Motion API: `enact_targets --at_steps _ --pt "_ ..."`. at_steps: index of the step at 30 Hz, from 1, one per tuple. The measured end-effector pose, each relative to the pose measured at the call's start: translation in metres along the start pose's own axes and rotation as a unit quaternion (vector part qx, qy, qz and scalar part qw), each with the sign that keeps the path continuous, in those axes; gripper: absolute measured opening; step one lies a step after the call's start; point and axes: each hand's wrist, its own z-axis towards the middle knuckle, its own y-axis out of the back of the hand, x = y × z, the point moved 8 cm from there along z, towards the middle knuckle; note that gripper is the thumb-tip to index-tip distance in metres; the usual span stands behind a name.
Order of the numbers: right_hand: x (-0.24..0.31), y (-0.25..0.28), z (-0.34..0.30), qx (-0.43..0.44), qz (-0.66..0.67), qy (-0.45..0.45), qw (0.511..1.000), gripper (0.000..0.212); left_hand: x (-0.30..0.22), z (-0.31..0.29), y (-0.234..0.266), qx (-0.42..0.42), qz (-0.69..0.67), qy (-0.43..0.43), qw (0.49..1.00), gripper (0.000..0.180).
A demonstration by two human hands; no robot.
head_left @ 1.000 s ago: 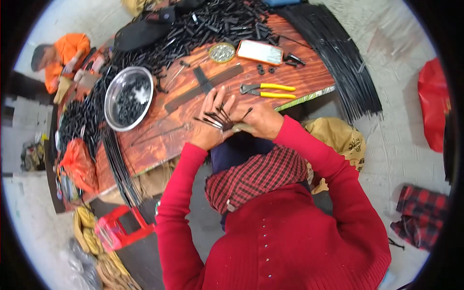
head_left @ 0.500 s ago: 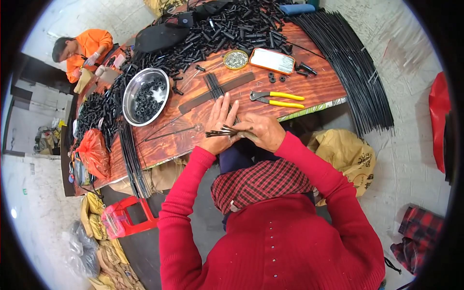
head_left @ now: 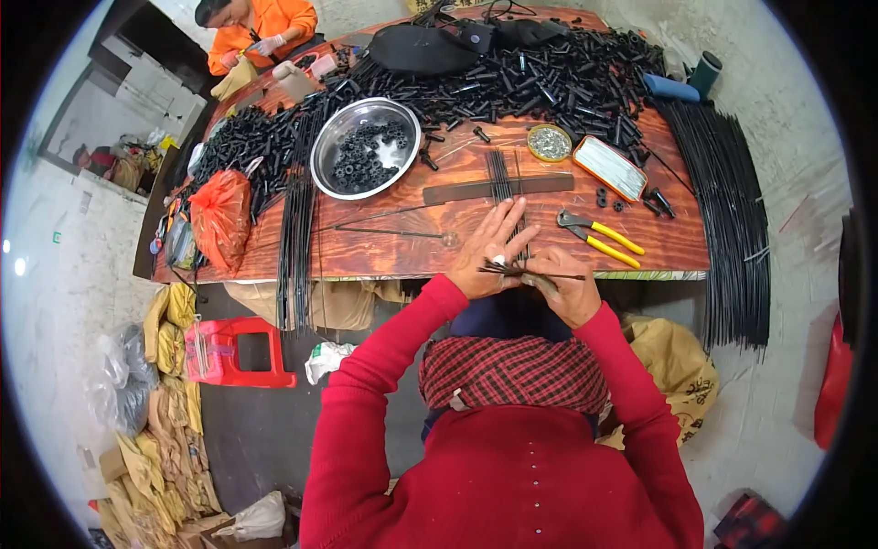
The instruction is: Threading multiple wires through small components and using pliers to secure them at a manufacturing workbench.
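Note:
My left hand [head_left: 494, 247] lies over a small bundle of thin black rods [head_left: 499, 174], its fingers stretched out and apart. The rods' far ends rest across a dark flat bar [head_left: 457, 190] on the table, with one rod apart from the others on the right. By the table's near edge my right hand [head_left: 567, 285] is closed around the near part of the rods, whose dark tips fan out between my hands. One rod points right across my right fingers. Yellow-handled pliers [head_left: 608, 240] lie to the right of my hands.
A steel bowl [head_left: 320, 169] holds small black rings. Black tubular parts [head_left: 512, 91] are heaped at the back. Rod bundles hang over the edge at the left [head_left: 297, 229] and right [head_left: 732, 238]. Round [head_left: 572, 146] and rectangular trays [head_left: 631, 188] hold small metal pieces. A person [head_left: 283, 18] in orange works far left.
The view has turned, so the table sits more level and further right. The rod tips between my hands have spread, one now reaching right. One far rod now stands apart from the bundle.

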Motion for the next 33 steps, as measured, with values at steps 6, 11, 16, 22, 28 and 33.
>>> enact_targets --at_steps 6,11,16,22,28,33 --pt "-0.001 0.007 0.004 -0.011 -0.014 0.000 1.000 0.023 -0.005 0.006 0.002 0.037 -0.010 -0.006 0.999 0.085" --pt "-0.008 -0.001 -0.001 0.022 -0.037 -0.015 0.999 0.020 -0.002 0.007 -0.001 0.041 0.006 0.009 0.999 0.087" --pt "-0.007 0.000 -0.003 -0.002 -0.052 -0.026 0.998 0.020 -0.001 0.005 -0.006 0.020 -0.001 -0.001 1.000 0.088" --pt "-0.006 -0.003 0.001 0.030 -0.027 -0.045 0.998 0.033 0.000 0.007 -0.013 0.048 0.027 -0.001 0.998 0.072" --pt "0.015 -0.005 0.026 0.021 0.008 0.032 0.999 0.038 0.007 0.005 -0.010 0.036 -0.008 -0.006 0.999 0.064" --pt "0.022 -0.008 0.028 0.037 -0.043 0.085 0.995 0.035 0.015 0.005 -0.011 0.068 -0.016 0.025 0.997 0.066"
